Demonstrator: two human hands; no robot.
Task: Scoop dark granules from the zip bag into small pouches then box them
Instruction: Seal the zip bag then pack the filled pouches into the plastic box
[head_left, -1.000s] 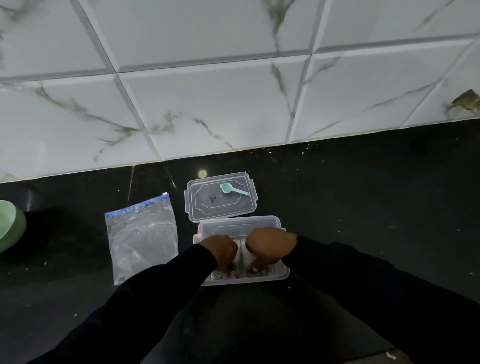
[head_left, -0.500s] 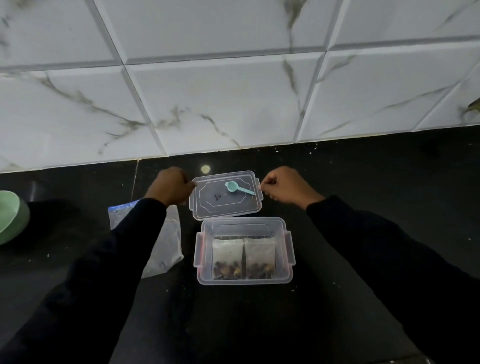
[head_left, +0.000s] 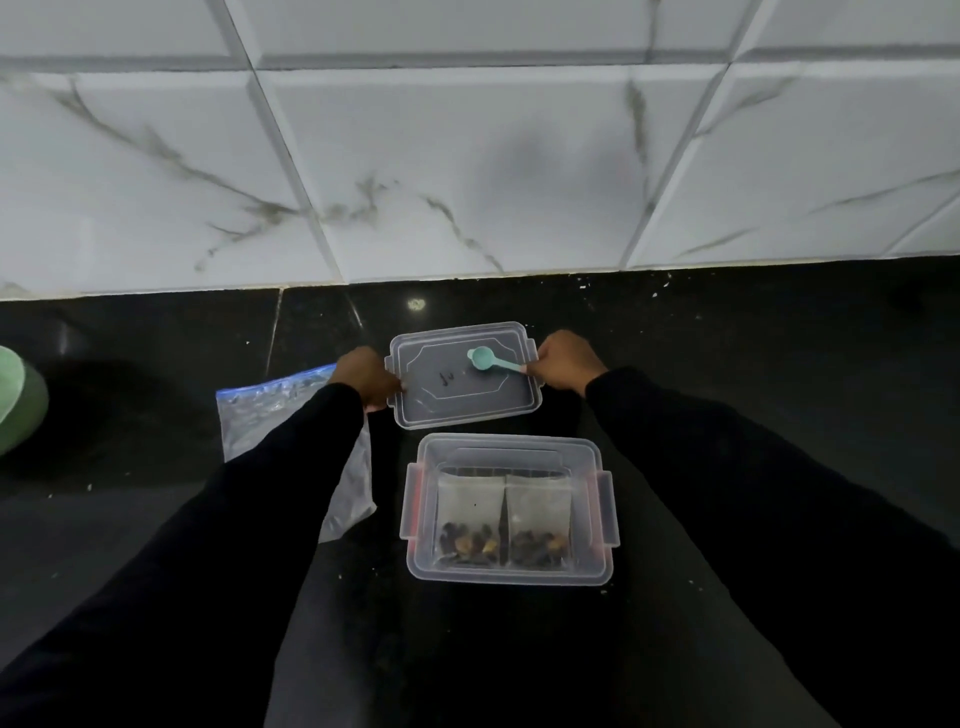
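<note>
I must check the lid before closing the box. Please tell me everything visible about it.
The lid is clear plastic, rectangular, with a raised inner outline and side tabs. It lies flat on the dark counter, beyond the open box. A teal scoop and a few dark specks rest on it. The left hand and right hand touch its ends.

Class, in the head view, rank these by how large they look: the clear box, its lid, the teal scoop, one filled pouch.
Largest to smallest:
1. clear box
2. lid, which lies farther from the camera, so its real size may match the box
3. left pouch
4. teal scoop
</note>
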